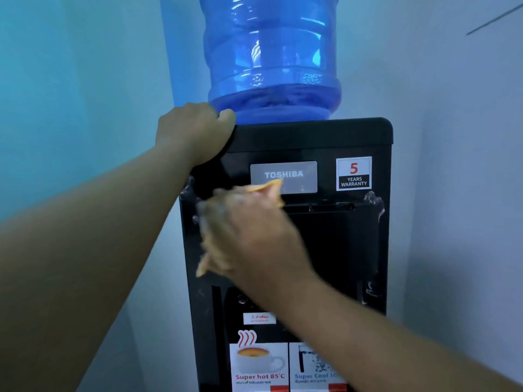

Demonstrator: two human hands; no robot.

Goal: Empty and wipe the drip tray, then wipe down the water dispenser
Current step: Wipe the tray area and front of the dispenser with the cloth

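Observation:
A black water dispenser (339,250) fills the middle of the head view, with a blue water bottle (271,58) seated on top. My left hand (195,131) grips the dispenser's top left corner. My right hand (254,233) presses an orange cloth (268,188) flat against the upper left of the front panel, just below the grey brand plate (294,172). The hand and cloth are blurred. The drip tray is not in view.
Pale walls close in on both sides, the left one (70,108) near the dispenser's side. A warranty sticker (353,174) sits at the upper right of the panel. Hot and cold labels (260,363) lie at the bottom. Wet streaks (375,202) mark the panel's right edge.

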